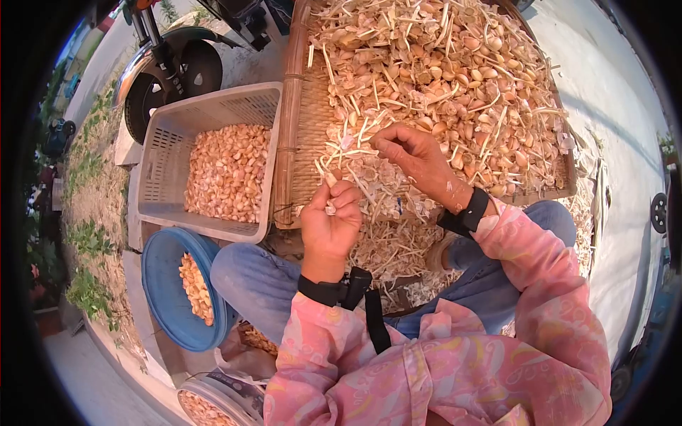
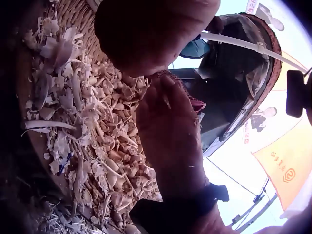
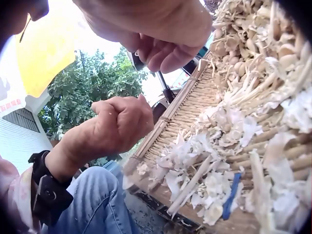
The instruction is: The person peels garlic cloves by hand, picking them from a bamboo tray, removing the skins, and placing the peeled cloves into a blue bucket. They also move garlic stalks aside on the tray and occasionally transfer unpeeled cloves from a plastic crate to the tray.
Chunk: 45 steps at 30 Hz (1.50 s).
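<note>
In the head view my left hand (image 1: pixel 332 224) pinches a pale garlic clove (image 1: pixel 329 178) between thumb and curled fingers, over the near left corner of the woven tray (image 1: pixel 307 153). My right hand (image 1: pixel 419 162) is up and to the right of it, fingers bent in; nothing can be made out between the fingertips. Beneath and beyond the hands lies a heap of garlic cloves (image 1: pixel 472 85) with dry stems and skins. The left wrist view shows the left hand (image 2: pixel 153 36) close up and dark; the right wrist view shows the right hand (image 3: pixel 156 27) with curled fingers.
Left of the tray stands a grey crate (image 1: pixel 160 202) holding cloves. Nearer are a blue basin (image 1: pixel 165 302) with some peeled cloves and a white bucket (image 1: pixel 234 408). A wheel (image 1: pixel 192 71) stands behind the crate. Skins litter the ground (image 1: pixel 398 259) between the knees.
</note>
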Each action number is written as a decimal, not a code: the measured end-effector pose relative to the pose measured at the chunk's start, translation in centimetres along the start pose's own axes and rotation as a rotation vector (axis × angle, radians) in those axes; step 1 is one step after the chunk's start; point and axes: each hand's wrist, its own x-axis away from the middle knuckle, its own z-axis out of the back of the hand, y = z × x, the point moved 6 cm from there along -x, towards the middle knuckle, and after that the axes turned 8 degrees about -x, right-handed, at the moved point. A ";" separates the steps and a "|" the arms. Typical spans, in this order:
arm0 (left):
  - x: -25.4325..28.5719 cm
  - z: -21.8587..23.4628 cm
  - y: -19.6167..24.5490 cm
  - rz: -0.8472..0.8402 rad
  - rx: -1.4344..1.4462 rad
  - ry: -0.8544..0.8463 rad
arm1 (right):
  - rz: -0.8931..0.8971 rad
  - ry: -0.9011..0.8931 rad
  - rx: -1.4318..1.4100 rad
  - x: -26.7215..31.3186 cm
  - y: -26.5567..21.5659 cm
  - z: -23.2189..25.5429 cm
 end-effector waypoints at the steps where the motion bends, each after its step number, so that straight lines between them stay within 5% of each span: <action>1: 0.4 -0.5 0.3 -0.009 -0.020 -0.001 | 0.014 0.005 0.064 -0.6 0.7 0.9; 5: 2.7 -3.8 2.7 -0.027 -0.157 -0.074 | 0.103 -0.016 0.383 -3.8 2.5 2.1; 8: 9.4 -7.7 9.1 -0.417 -0.572 0.030 | 0.224 -0.040 0.623 -6.5 1.8 1.9; 10: 17.0 -8.5 15.9 -0.852 -1.248 0.477 | 0.316 -0.100 0.782 -8.7 2.2 1.2; 12: 24.1 -6.9 20.8 -0.957 -1.786 1.221 | 0.319 -0.128 0.920 -10.0 2.6 0.0; 15: 31.3 -0.9 27.2 -0.763 -2.756 1.470 | 0.274 -0.175 1.059 -10.7 3.6 -1.6; 19: 20.9 -7.0 18.7 -0.895 -1.983 0.991 | 0.165 -0.223 1.065 -10.3 3.1 -1.8; 24: 4.3 -7.5 7.3 -0.501 -1.913 0.370 | 0.358 -0.241 0.795 -6.2 -0.3 -2.2; 28: -2.3 -4.5 3.0 -0.254 -1.643 0.278 | 0.246 -0.265 0.688 -3.1 -2.4 -3.7; 29: -2.9 -4.1 2.3 -0.179 -1.551 0.246 | 0.343 -0.289 0.713 -2.7 -2.7 -4.0; 32: -2.4 -3.9 2.0 -0.112 -1.536 0.254 | 0.289 -0.293 0.674 -2.1 -3.1 -3.9; 33: -2.0 -3.9 2.4 -0.126 -1.493 0.262 | 0.102 -0.355 0.565 -2.0 -3.2 -4.1; 36: 0.6 -3.9 4.4 -0.175 -1.309 0.277 | 0.104 -0.311 0.397 -3.0 -2.5 -3.1; 39: 4.4 -6.3 6.4 -0.255 -1.086 0.282 | 0.456 -0.054 0.907 -7.4 -0.8 1.1; 41: 5.6 -6.8 6.6 -0.251 -1.068 0.237 | 0.443 0.043 1.073 -10.8 1.3 2.5; 45: 7.2 -6.6 7.1 -0.252 -1.042 0.210 | 0.158 -0.195 1.047 -12.0 2.8 -0.9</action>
